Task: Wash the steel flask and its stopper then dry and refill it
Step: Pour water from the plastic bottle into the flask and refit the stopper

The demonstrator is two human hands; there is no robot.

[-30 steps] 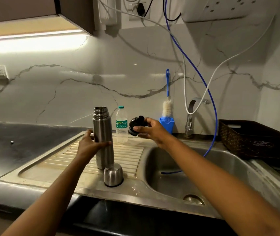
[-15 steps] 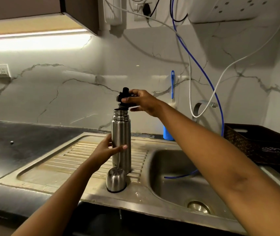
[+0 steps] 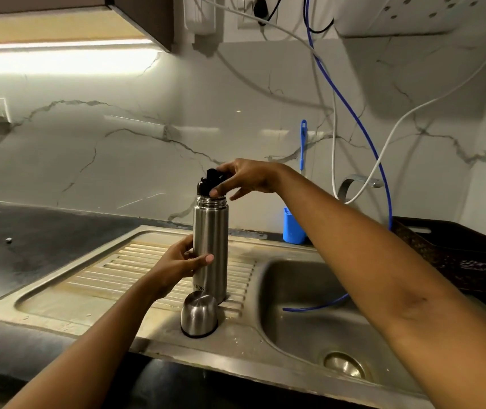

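Observation:
The steel flask (image 3: pixel 210 231) stands upright on the ribbed drainboard (image 3: pixel 94 278) of the steel sink. My left hand (image 3: pixel 177 262) grips its body at mid-height. The black stopper (image 3: pixel 208 184) sits in the flask's mouth, and my right hand (image 3: pixel 246 178) pinches it from above with thumb and fingers. The flask's steel cup lid (image 3: pixel 199 314) stands upside down on the sink's front rim, just in front of the flask.
The sink basin (image 3: pixel 309 335) lies to the right, with a blue hose (image 3: pixel 351 113) hanging into it. A blue brush holder (image 3: pixel 293 225) and tap (image 3: pixel 351 184) stand behind. A dark basket (image 3: pixel 457 255) sits at the far right. Black counter (image 3: pixel 29 240) lies to the left.
My right hand carried the stopper from beside the water bottle over to the flask's mouth and lowered it in. The flask shifted right in view; the left hand kept its hold.

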